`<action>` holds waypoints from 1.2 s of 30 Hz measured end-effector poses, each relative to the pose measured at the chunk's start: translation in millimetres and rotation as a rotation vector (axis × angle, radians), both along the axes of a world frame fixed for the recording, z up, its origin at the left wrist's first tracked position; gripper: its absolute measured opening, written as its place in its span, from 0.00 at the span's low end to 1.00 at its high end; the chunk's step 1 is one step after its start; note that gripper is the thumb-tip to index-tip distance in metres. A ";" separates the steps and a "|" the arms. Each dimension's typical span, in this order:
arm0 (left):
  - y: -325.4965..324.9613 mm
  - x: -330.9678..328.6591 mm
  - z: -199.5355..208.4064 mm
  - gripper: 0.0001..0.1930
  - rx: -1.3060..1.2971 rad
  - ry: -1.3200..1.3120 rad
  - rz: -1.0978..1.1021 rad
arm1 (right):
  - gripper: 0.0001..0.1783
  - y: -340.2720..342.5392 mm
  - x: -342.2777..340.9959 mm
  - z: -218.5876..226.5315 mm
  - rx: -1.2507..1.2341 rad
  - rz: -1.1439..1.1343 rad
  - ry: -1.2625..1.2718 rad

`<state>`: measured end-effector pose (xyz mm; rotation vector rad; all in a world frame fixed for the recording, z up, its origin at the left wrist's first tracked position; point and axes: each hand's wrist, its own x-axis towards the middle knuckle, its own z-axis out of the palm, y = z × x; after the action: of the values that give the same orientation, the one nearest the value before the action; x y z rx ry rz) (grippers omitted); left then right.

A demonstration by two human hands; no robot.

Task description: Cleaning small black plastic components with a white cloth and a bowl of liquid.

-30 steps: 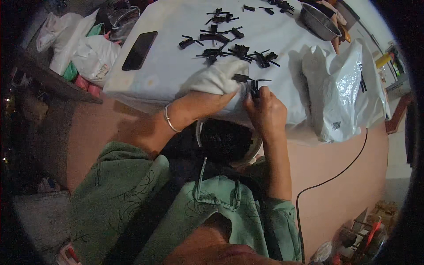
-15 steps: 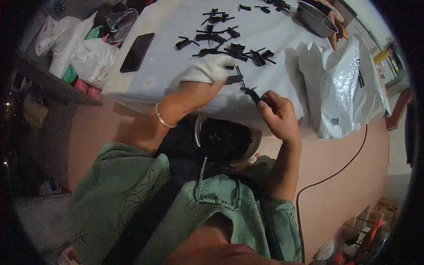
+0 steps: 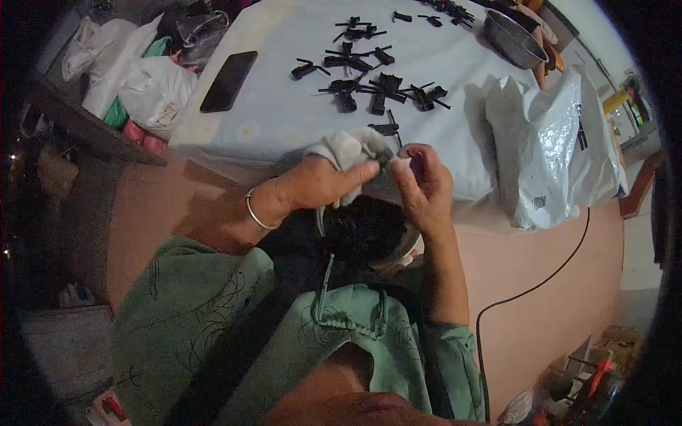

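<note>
My left hand [image 3: 341,170] has white cloth or a loose glove [image 3: 346,147] over its fingers, with the thumb bare. It is closed near the table's front edge, and a dark grey patch shows at its fingertips. Close by on the right, my bare right hand [image 3: 425,181] is closed in a pinch; what sits between its fingers is hidden. Just beyond both hands lies a small black part [image 3: 386,129] with a thin stem. Farther back, several similar black parts [image 3: 387,86] are scattered over the white-covered table [image 3: 284,131].
A dark phone [image 3: 229,82] lies at the table's left. At the right stand a white plastic bag [image 3: 529,156] and, behind it, a metal bowl [image 3: 513,39]. Below the table edge, a basin of black pieces [image 3: 362,231] sits by my lap. A black cable [image 3: 526,290] crosses the floor.
Both hands have drawn together and nearer to me. The black part that my right hand held out is no longer plainly visible. My left hand has turned, its thumb now pointing right.
</note>
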<state>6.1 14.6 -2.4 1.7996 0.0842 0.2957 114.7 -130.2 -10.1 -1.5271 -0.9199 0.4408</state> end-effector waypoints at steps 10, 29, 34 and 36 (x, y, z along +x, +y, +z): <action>-14.7 4.0 -2.0 0.12 -0.060 -0.002 0.020 | 0.09 8.1 -9.9 -5.7 -0.034 -0.168 -0.144; -15.2 4.9 -1.4 0.15 -0.031 0.061 0.060 | 0.10 11.7 -6.8 -20.2 0.098 0.012 0.241; -11.0 3.3 3.9 0.12 -0.247 0.068 0.024 | 0.10 9.1 -7.0 -13.3 0.053 0.086 0.254; -9.7 4.2 6.1 0.14 -0.269 0.105 0.047 | 0.12 5.7 -4.9 -8.6 0.032 0.091 0.162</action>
<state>10.3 4.8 3.7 1.5461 0.2301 0.2119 109.8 -124.6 -18.7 -1.4026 -0.8672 0.6034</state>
